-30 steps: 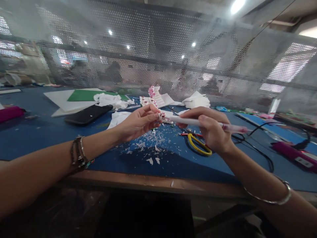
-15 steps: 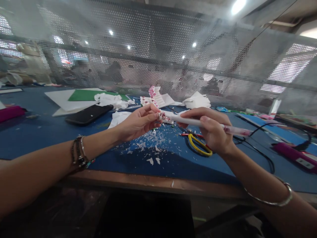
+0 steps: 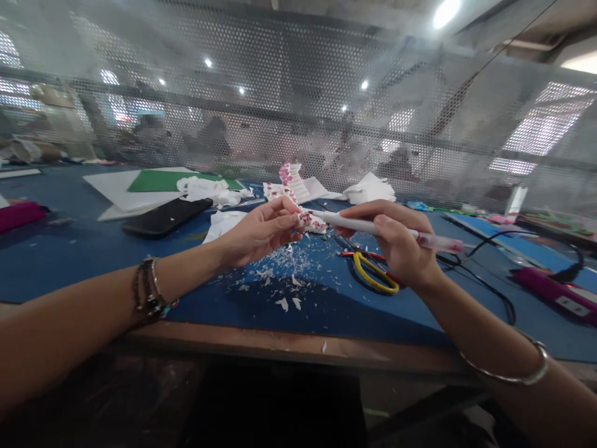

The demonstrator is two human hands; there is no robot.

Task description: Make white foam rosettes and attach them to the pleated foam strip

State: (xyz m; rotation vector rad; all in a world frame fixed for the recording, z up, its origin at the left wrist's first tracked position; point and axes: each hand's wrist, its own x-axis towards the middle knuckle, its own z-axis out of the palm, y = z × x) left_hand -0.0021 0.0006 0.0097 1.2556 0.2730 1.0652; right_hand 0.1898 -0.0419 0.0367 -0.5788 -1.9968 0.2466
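Note:
Between the thumb and fingers of my left hand point(image 3: 259, 235) is a small white paper piece point(image 3: 312, 221) with dark red and pink marks. My right hand point(image 3: 403, 246) grips a white marker pen point(image 3: 359, 226) with a clear pinkish rear end. The pen's tip points left and meets the paper piece or lies very close to it; I cannot tell which. Scissors point(image 3: 375, 277) with yellow and red handles lie beneath my right hand, partly hidden. Behind my hands stands a folded white paper strip point(image 3: 291, 177) with pink patterned edges.
White paper scraps point(image 3: 284, 303) litter the blue mat point(image 3: 196, 305). To the left lie a black phone point(image 3: 165, 218), a green sheet point(image 3: 153, 180) and crumpled tissue point(image 3: 212, 188). Folded white paper point(image 3: 370, 188) sits at the back. A purple power strip point(image 3: 555, 295) with black cables is at right.
The marker has shifted slightly left and its rear end sits a little lower. Both hands keep their holds, and the view has moved very slightly.

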